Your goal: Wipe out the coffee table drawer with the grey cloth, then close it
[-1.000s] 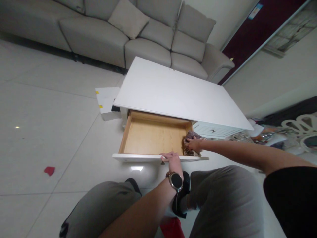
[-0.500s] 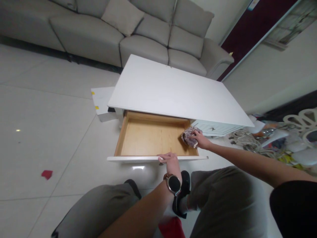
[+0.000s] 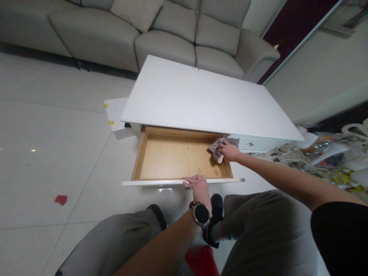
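Note:
A white coffee table (image 3: 201, 99) has its wooden drawer (image 3: 178, 157) pulled out towards me. My left hand (image 3: 198, 187), with a watch on the wrist, is closed over the drawer's white front edge. Inside the drawer, at its far right corner, my right hand (image 3: 228, 150) presses a patterned cloth (image 3: 215, 147) against the bottom, fingers closed on it.
A grey sofa (image 3: 161, 34) stands behind the table. A white box (image 3: 116, 115) sits on the tiled floor at the table's left end. Cables and assorted clutter (image 3: 322, 153) lie at the right. A red scrap (image 3: 61, 199) lies on the floor to the left.
My right hand has slid the cloth from the drawer's near right corner back to its far right corner. My left hand has stayed on the drawer front.

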`<state>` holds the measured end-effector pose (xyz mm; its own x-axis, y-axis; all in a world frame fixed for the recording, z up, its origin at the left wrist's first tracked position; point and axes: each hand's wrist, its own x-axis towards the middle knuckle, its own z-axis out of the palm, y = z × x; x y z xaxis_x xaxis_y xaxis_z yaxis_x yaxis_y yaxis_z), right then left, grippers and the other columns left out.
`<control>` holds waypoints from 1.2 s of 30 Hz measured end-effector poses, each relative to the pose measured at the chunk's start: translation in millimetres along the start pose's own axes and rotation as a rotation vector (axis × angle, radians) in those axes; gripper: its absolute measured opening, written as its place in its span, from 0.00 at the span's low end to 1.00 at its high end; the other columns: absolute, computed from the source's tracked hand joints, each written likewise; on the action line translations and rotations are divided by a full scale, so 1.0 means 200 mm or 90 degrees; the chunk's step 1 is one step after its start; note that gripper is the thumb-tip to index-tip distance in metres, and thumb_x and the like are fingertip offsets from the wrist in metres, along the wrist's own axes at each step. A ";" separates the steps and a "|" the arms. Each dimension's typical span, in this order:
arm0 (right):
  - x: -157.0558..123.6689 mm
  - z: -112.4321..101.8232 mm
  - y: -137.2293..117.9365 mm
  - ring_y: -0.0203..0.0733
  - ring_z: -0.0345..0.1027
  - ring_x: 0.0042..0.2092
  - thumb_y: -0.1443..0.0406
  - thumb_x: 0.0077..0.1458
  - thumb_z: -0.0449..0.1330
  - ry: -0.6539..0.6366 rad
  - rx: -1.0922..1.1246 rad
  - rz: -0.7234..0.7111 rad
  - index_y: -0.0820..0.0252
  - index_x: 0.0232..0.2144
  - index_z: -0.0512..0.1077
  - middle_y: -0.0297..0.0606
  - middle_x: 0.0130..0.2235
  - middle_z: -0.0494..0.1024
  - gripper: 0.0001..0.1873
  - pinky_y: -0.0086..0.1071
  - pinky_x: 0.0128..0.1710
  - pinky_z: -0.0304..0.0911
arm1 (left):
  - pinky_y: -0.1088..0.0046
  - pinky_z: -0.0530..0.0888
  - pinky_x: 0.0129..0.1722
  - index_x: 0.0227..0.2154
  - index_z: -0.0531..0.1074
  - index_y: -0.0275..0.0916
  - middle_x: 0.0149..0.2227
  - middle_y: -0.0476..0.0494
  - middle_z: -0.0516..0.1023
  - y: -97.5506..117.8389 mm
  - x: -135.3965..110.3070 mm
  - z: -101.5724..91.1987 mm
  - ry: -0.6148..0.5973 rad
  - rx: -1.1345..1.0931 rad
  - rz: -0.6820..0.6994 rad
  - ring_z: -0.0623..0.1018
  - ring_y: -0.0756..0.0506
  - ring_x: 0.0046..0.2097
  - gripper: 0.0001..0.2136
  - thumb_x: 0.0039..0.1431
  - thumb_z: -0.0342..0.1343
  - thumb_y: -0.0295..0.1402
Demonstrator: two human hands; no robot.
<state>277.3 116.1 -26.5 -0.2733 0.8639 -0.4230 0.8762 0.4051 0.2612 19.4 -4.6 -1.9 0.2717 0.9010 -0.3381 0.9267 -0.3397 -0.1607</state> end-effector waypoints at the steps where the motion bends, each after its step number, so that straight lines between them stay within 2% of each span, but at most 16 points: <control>1: -0.03 0.01 -0.03 0.58 0.57 0.55 0.67 0.57 0.59 -0.016 -0.018 -0.056 0.56 0.46 0.80 0.50 0.51 0.74 0.15 0.39 0.43 0.64 | 0.45 0.76 0.47 0.50 0.74 0.30 0.48 0.29 0.79 0.00 0.00 0.00 -0.003 0.001 0.002 0.78 0.26 0.55 0.21 0.63 0.40 0.15; 4: -0.09 0.02 -0.12 0.56 0.59 0.54 0.64 0.57 0.59 -0.052 -0.069 -0.184 0.57 0.39 0.81 0.48 0.47 0.78 0.11 0.38 0.40 0.62 | 0.44 0.76 0.47 0.51 0.74 0.31 0.48 0.29 0.79 0.00 0.01 0.00 -0.004 0.002 0.001 0.78 0.26 0.55 0.20 0.65 0.40 0.16; 6: -0.07 0.02 -0.14 0.55 0.60 0.54 0.64 0.57 0.60 -0.046 -0.104 -0.202 0.57 0.36 0.81 0.47 0.45 0.79 0.10 0.40 0.41 0.60 | 0.44 0.76 0.47 0.51 0.75 0.31 0.48 0.29 0.79 0.00 0.01 0.00 0.001 0.000 0.001 0.78 0.26 0.55 0.20 0.65 0.41 0.16; 11: 0.15 0.01 -0.11 0.54 0.60 0.54 0.68 0.59 0.56 -0.014 -0.178 -0.106 0.53 0.35 0.82 0.45 0.43 0.82 0.13 0.43 0.46 0.57 | 0.43 0.76 0.48 0.52 0.75 0.32 0.49 0.29 0.78 0.00 0.00 0.01 0.004 -0.021 -0.004 0.77 0.26 0.56 0.20 0.64 0.43 0.16; 14: 0.31 0.02 -0.09 0.54 0.61 0.55 0.70 0.57 0.56 -0.018 -0.181 -0.051 0.55 0.37 0.82 0.47 0.44 0.83 0.15 0.44 0.47 0.57 | 0.43 0.75 0.48 0.51 0.75 0.32 0.48 0.29 0.78 0.00 0.01 0.01 0.003 -0.029 -0.008 0.77 0.26 0.56 0.20 0.64 0.43 0.17; 19: 0.45 0.07 -0.08 0.55 0.62 0.55 0.70 0.53 0.58 -0.037 -0.147 -0.034 0.55 0.35 0.83 0.49 0.41 0.83 0.13 0.44 0.48 0.57 | 0.42 0.76 0.48 0.51 0.75 0.32 0.49 0.29 0.78 0.00 0.01 0.01 -0.012 -0.039 -0.004 0.77 0.27 0.56 0.20 0.65 0.41 0.17; 24: 0.38 0.11 -0.11 0.56 0.62 0.54 0.68 0.51 0.60 -0.050 -0.122 -0.068 0.54 0.33 0.82 0.49 0.38 0.83 0.11 0.45 0.49 0.56 | 0.43 0.77 0.48 0.50 0.75 0.31 0.48 0.28 0.78 0.01 0.01 0.02 -0.014 -0.040 -0.007 0.78 0.27 0.56 0.21 0.65 0.39 0.17; 31: 0.11 0.19 -0.35 0.52 0.69 0.48 0.67 0.43 0.68 -0.178 -0.055 -0.209 0.59 0.27 0.81 0.48 0.36 0.82 0.04 0.42 0.49 0.58 | 0.43 0.76 0.48 0.50 0.75 0.30 0.49 0.29 0.78 0.02 0.01 0.02 -0.012 -0.046 -0.016 0.78 0.27 0.56 0.20 0.66 0.40 0.18; 33: 0.09 0.17 -0.35 0.52 0.68 0.48 0.67 0.44 0.68 -0.186 -0.049 -0.204 0.58 0.28 0.81 0.47 0.36 0.81 0.05 0.43 0.49 0.59 | 0.43 0.77 0.48 0.50 0.75 0.31 0.48 0.29 0.78 0.02 0.01 0.02 -0.008 -0.043 -0.015 0.77 0.27 0.57 0.20 0.66 0.40 0.18; 36: 0.12 0.07 -0.24 0.54 0.64 0.53 0.68 0.51 0.63 -0.115 -0.078 -0.133 0.56 0.33 0.82 0.47 0.40 0.82 0.08 0.46 0.51 0.58 | 0.45 0.77 0.47 0.50 0.74 0.31 0.48 0.30 0.78 0.01 0.01 0.01 0.001 -0.028 -0.013 0.77 0.27 0.57 0.20 0.67 0.39 0.18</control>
<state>234.9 113.5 -61.0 -0.3575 0.6957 -0.6230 0.7516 0.6103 0.2503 21.2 -4.2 -5.0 0.2535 0.9077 -0.3345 0.9425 -0.3096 -0.1258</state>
